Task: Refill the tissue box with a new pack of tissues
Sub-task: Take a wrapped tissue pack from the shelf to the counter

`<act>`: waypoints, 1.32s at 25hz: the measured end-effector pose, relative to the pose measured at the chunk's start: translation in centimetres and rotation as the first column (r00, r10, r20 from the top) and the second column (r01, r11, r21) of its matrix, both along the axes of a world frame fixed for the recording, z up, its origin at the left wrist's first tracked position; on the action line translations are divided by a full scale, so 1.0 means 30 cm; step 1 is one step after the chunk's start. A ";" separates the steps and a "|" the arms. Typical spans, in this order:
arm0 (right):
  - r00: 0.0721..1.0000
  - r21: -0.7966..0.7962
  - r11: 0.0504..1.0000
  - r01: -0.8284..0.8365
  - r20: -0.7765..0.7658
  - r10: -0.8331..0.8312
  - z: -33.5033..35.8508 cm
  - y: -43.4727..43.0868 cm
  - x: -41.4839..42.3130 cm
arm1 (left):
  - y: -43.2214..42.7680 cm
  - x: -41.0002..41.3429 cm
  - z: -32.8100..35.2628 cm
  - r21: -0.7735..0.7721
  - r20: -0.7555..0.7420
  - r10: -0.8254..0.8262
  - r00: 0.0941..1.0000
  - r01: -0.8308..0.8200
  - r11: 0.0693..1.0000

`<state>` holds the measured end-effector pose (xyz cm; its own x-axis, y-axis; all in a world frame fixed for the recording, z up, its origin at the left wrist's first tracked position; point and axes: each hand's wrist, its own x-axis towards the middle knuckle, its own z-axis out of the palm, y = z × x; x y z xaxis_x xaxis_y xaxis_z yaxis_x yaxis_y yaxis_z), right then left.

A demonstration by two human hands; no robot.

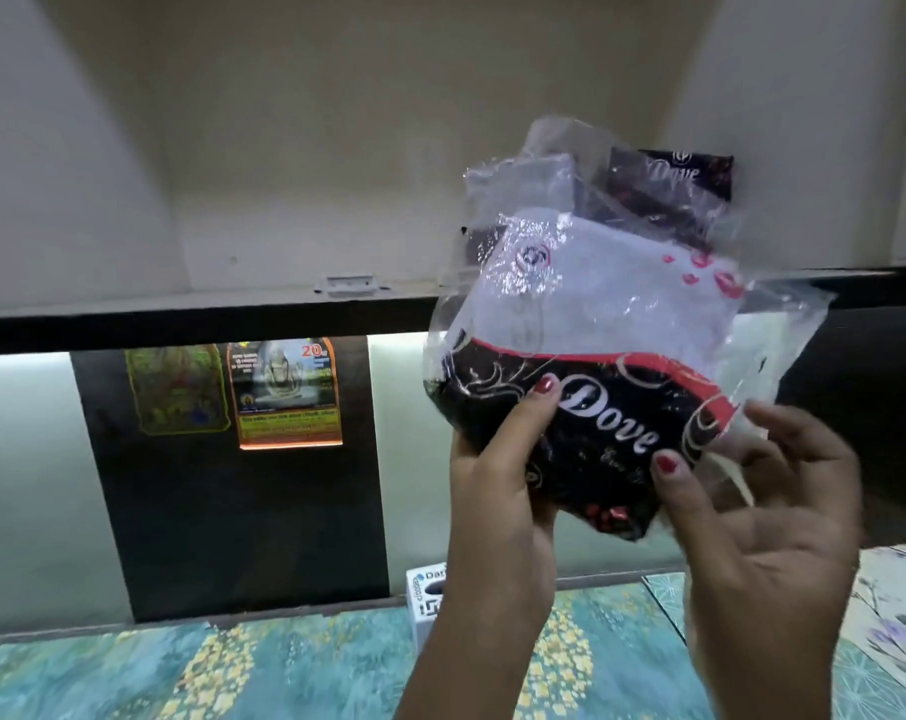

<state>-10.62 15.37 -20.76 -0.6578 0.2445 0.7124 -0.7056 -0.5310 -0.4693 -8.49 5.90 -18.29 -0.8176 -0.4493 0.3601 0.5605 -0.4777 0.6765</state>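
Head view, only one: I've got the tissue pack [586,387] up at shelf height, in front of the open cupboard [284,148], held w/ both hands so the clear wrap faces me and I can read which end opens. My left hand [497,491] is clamped on the pack's lower left corner, thumb on the dark "Dove" print, fingers wrapped behind. It carries the weight. My right hand [762,511] is at the lower right edge, thumb pressed on the print, but the fingers are spread loose behind the plastic flap, so more steadying than gripping. Hands are apart, one per side, pack between them.

A 2nd Dove pack [674,179] sits further back on the shelf, up right, partly behind the crinkled wrap.

Tissue box [422,595]: white, low down near the far edge of the patterned counter [233,667], mostly hidden behind my left forearm. Can't tell if its top is open.

My guess: pack just fetched, wrap not yet torn, refill itself not begun.
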 end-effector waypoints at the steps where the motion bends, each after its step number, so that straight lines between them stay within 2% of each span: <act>1: 0.999 0.020 0.999 -0.046 0.026 0.046 -0.017 0.013 -0.009 | 0.001 -0.006 -0.032 0.019 0.006 0.019 1.000 -0.019 1.000; 4: 0.991 0.154 0.984 -0.087 0.113 0.070 -0.083 0.043 -0.040 | -0.002 -0.021 -0.167 0.136 0.028 0.026 0.999 -0.029 0.990; 6: 0.985 0.243 0.967 -0.074 0.167 0.033 -0.142 0.050 -0.076 | -0.016 -0.049 -0.266 0.203 0.111 0.028 0.993 -0.050 0.978; 9: 0.956 0.431 0.896 0.110 0.202 -0.214 -0.228 0.040 -0.139 | -0.063 -0.086 -0.391 0.251 0.243 -0.023 0.970 -0.040 0.967; 11: 0.907 0.533 0.798 0.279 0.127 -0.402 -0.279 0.029 -0.171 | -0.103 -0.096 -0.463 0.263 0.313 -0.059 0.948 -0.027 0.964; 13: 0.889 0.566 0.744 0.355 0.042 -0.455 -0.329 0.024 -0.224 | -0.135 -0.097 -0.532 0.237 0.391 -0.059 0.918 -0.038 0.971; 14: 0.925 0.595 0.756 0.272 0.055 -0.376 -0.343 0.023 -0.251 | -0.148 -0.094 -0.564 0.216 0.424 -0.055 0.904 -0.042 0.975; 15: 0.963 0.646 0.754 0.120 0.109 -0.247 -0.359 0.023 -0.275 | -0.157 -0.089 -0.592 0.203 0.451 -0.053 0.891 -0.045 0.978; 16: 0.975 0.699 0.712 -0.068 0.198 -0.102 -0.379 0.022 -0.292 | -0.170 -0.083 -0.624 0.195 0.477 -0.050 0.877 -0.050 0.980; 18: 0.904 0.686 0.613 -0.393 0.410 0.121 -0.432 0.026 -0.320 | -0.196 -0.063 -0.682 0.191 0.541 -0.056 0.839 -0.058 0.980; 19: 0.855 0.641 0.592 -0.488 0.486 0.179 -0.461 0.035 -0.334 | -0.209 -0.052 -0.708 0.183 0.579 -0.057 0.813 -0.061 0.981; 21: 0.794 0.598 0.556 -0.577 0.570 0.211 -0.524 0.048 -0.365 | -0.226 -0.030 -0.758 0.185 0.628 -0.053 0.776 -0.083 0.979; 23: 0.727 0.583 0.464 -0.667 0.646 0.233 -0.584 0.039 -0.390 | -0.246 -0.016 -0.800 0.181 0.647 -0.046 0.761 -0.095 0.979; 25: 0.654 0.594 0.280 -0.754 0.716 0.242 -0.637 0.013 -0.387 | -0.267 -0.005 -0.828 0.143 0.685 -0.049 0.727 -0.068 0.987; 26: 0.658 0.632 0.183 -0.753 0.723 0.210 -0.653 0.001 -0.377 | -0.279 -0.002 -0.842 0.117 0.707 -0.062 0.704 -0.030 0.993; 27: 0.658 0.649 0.113 -0.752 0.730 0.185 -0.674 -0.010 -0.362 | -0.285 0.002 -0.846 0.096 0.728 -0.082 0.681 0.018 0.995; 28: 0.650 0.644 0.094 -0.760 0.744 0.155 -0.672 -0.026 -0.327 | -0.290 0.002 -0.859 0.084 0.746 -0.105 0.658 0.064 0.994; 29: 0.594 0.580 0.128 -0.804 0.790 0.153 -0.690 -0.041 -0.300 | -0.292 0.001 -0.868 0.076 0.769 -0.121 0.628 0.098 0.992; 31: 0.458 0.405 0.270 -0.874 0.871 0.178 -0.724 -0.067 -0.247 | -0.294 -0.005 -0.904 0.063 0.823 -0.123 0.555 0.127 0.990; 33: 0.277 0.198 0.456 -0.868 0.954 0.114 -0.825 -0.086 -0.262 | -0.311 -0.013 -0.975 0.022 0.875 -0.061 0.480 0.087 0.996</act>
<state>-18.47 12.78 -45.50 -0.6885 -0.5925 -0.4183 0.4585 0.0912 -0.8840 -8.89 -3.45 -47.52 -0.7461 -0.3739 -0.5509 -0.3629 -0.4653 0.8073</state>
